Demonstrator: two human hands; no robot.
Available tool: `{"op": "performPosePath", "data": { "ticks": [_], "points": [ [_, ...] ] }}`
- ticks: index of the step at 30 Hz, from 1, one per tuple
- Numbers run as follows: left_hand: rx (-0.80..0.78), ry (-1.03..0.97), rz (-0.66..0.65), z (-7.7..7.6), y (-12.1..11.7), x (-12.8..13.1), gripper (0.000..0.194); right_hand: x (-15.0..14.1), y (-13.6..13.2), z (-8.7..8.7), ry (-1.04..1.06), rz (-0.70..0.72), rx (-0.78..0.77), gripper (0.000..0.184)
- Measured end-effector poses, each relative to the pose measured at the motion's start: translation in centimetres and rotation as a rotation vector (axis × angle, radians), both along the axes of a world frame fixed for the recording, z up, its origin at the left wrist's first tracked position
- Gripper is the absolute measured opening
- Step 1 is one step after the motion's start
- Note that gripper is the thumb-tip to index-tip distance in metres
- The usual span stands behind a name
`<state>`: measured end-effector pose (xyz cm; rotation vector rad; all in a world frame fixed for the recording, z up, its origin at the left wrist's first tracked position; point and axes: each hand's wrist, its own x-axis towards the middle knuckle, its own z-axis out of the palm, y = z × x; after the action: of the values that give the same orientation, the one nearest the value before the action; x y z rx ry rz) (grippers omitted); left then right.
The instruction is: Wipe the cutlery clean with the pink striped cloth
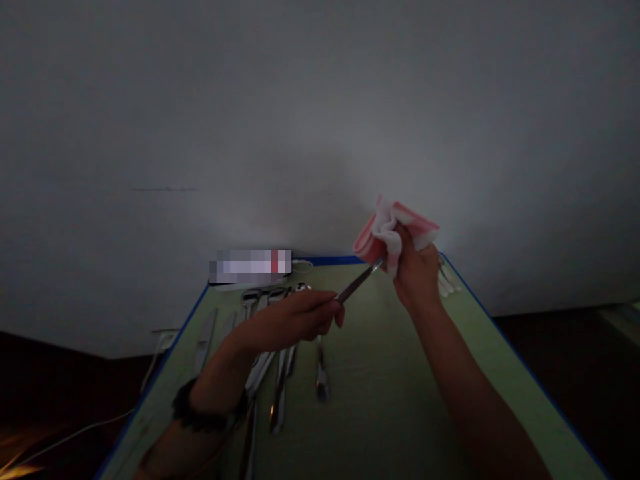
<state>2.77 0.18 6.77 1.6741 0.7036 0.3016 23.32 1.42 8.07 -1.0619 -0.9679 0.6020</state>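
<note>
My left hand (300, 315) is closed around one end of a piece of metal cutlery (357, 283), held slanting up to the right above the table. My right hand (417, 270) grips a pink and white cloth (383, 230), which wraps the cutlery's far end. Because the cloth covers that end, I cannot tell which kind of cutlery it is. Under and beside my left forearm lie several spoons (253, 297) and other cutlery handles (279, 400). A table knife (204, 343) rests farther left, and a single handle (322, 377) lies just right of the group.
The green table (380, 373) has a blue edge and stands against a grey wall (320, 120). At its back left is a box-like item (250, 268), blurred out, with a white cable. More cutlery (447, 283) lies at the back right, partly behind my right hand.
</note>
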Motion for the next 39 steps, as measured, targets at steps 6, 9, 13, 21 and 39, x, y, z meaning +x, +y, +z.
{"op": "performPosePath", "data": {
  "ticks": [6,9,13,21,39],
  "points": [
    [0.137,0.019,0.154,-1.3,0.4,2.1,0.031,-4.4,-1.6,-1.3,0.033,0.045,-0.142,0.036],
    [0.190,-0.036,0.199,-2.0,0.6,2.7,0.025,-6.2,-1.9,-2.9,0.056,0.112,-0.193,0.040],
    [0.213,-0.043,0.200,-2.5,0.9,2.8,0.022,-6.8,-1.3,-4.6,0.103,0.133,-0.225,0.042],
    [0.171,0.019,0.135,0.3,-0.4,2.9,0.033,-2.7,0.8,-1.2,0.720,0.074,-0.099,0.024],
    [0.055,-0.002,0.173,2.1,-1.0,0.5,0.032,0.6,0.4,-0.5,-0.123,-0.230,-0.007,0.039]
  ]
}}
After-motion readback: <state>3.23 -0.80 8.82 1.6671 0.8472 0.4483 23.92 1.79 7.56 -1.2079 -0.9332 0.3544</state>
